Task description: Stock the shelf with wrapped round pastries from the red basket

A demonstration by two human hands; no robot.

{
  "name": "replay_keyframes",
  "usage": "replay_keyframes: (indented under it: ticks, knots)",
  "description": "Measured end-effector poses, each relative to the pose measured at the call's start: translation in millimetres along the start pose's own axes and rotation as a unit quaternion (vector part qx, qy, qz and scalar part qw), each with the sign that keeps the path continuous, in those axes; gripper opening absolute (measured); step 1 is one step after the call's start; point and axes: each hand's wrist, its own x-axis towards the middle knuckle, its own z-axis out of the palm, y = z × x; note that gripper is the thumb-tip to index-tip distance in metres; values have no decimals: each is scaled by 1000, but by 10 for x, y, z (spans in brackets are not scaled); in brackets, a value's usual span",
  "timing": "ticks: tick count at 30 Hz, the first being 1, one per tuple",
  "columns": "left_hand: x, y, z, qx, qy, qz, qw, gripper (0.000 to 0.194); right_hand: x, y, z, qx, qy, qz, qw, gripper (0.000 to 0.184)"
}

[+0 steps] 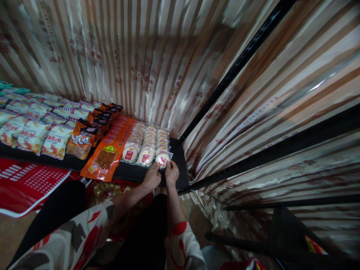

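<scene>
Three columns of clear-wrapped round white rice crackers with red labels lie on the right part of the black shelf [180, 157]. At the front of the rightmost column is a wrapped rice cracker [162, 159]. Its lower right edge is pinched between the fingers and thumb of my right hand [172, 174]. From the lower left, my left hand [152, 177] closes its fingertips on the same packet. To the left of the columns lies a long orange packet of brown sticks [104, 159], touched by neither hand.
Orange-brown snack bags [81, 139] and rows of white snack bags [57, 140] stand farther left. A red basket [53, 180] sits below the shelf's front. Striped curtain [157, 56] hangs behind; a black metal post [225, 78] slants at the right corner.
</scene>
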Motion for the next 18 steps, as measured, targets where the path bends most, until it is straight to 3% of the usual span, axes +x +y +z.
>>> replay_keyframes:
  ticks: [18]
  knots:
    - [47, 27, -35, 23, -8, -8, 1000, 48, 98, -43, 85, -39, -28, -34, 998, 34]
